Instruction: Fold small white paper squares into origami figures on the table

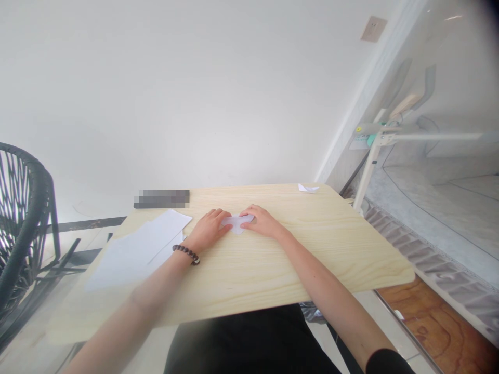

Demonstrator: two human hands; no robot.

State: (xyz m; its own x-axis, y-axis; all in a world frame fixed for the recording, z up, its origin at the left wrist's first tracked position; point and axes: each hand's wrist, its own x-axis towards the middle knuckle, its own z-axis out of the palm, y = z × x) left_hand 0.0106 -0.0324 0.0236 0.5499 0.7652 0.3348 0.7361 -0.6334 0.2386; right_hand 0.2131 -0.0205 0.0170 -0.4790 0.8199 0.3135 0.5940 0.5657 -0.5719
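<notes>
A small folded piece of white paper (237, 223) lies between my hands, low over the middle of the wooden table. My left hand (209, 227) grips its left end with the fingers on top and the thumb on the near side. At the right end, my right hand (262, 221) pinches the paper between thumb and fingers. The paper has a narrow band across and a short point towards me; its finer folds are too small to make out. A beaded bracelet (186, 254) circles my left wrist.
White paper sheets (136, 249) lie on the left of the table (351, 244). Another small folded paper (308, 189) sits at the far right edge. A blurred-out dark object (161, 199) is at the back left. A black woven chair (29, 223) stands left, a bed (448, 218) right.
</notes>
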